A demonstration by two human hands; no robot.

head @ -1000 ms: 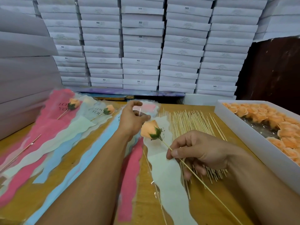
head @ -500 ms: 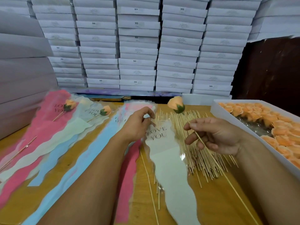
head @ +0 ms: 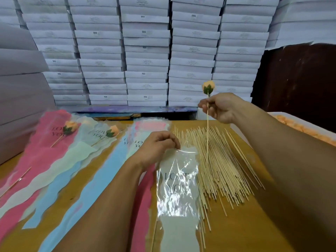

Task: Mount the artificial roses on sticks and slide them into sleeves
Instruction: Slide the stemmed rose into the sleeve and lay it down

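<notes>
Rose (head: 208, 86) stands upright above my right hand (head: 220, 108), a peach bud with a green leaf collar, mounted on a thin pale stick (head: 207, 128) that hangs down to the heap of sticks below. My right fingers are curled and pinch that stick just under the bud, with the hand lifted off the table. My left hand (head: 156, 146) is lower, its fingertips bunched and pinching the top edge of a sleeve (head: 177, 188) that lies flat on the table. This sleeve is clear crinkled film over a pale green wavy-edged backing, and it reads "LOVE YOU" in dark capitals through the glare.

Just right of the sleeve lies the heap of sticks (head: 223, 164), bare bamboo-coloured skewers fanned out and touching one another. To the left, more sleeves (head: 87, 179) overlap in pink, light blue and pale green, all with wavy edges; several carry the same "LOVE YOU" print. Two of them already hold roses (head: 70, 127) on sticks. The table (head: 241, 224) is smooth yellow-brown board. At the far right edge a white tray (head: 272, 113) holds loose peach buds. Behind everything, flat white boxes (head: 145, 51) are stacked high; some fronts show "SGS", the smaller print too blurred to read.
</notes>
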